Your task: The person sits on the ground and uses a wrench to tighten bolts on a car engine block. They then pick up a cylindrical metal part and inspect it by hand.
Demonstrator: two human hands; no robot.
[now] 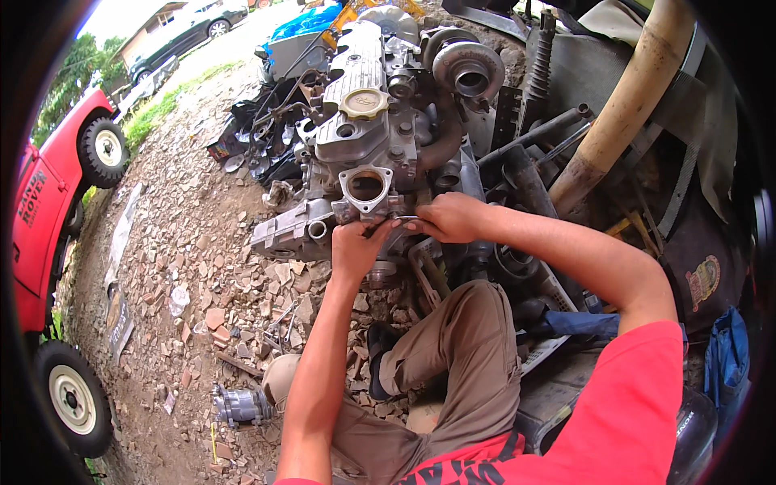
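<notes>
A dismantled metal engine (352, 133) stands on rubble in front of me, with a round pale cap (363, 103), a triangular flanged opening (347, 198) and a turbocharger (453, 69) at upper right. My left hand (356, 249) is just below the flange, fingers closed at the engine's front on a small metal piece (408, 219). My right hand (449, 218) reaches in from the right, its fingertips pinched on the same piece, which is too small to identify. A ribbed housing (283, 232) sticks out to the left of my left hand.
A red vehicle (36, 234) stands at left. A cylindrical metal part (239, 406) lies on the gravel (186, 283) near my knee. A thick bamboo pole (618, 105), pipes and scrap crowd the right. A blue tarp (295, 24) lies behind the engine; a dark car (182, 36) is farther back.
</notes>
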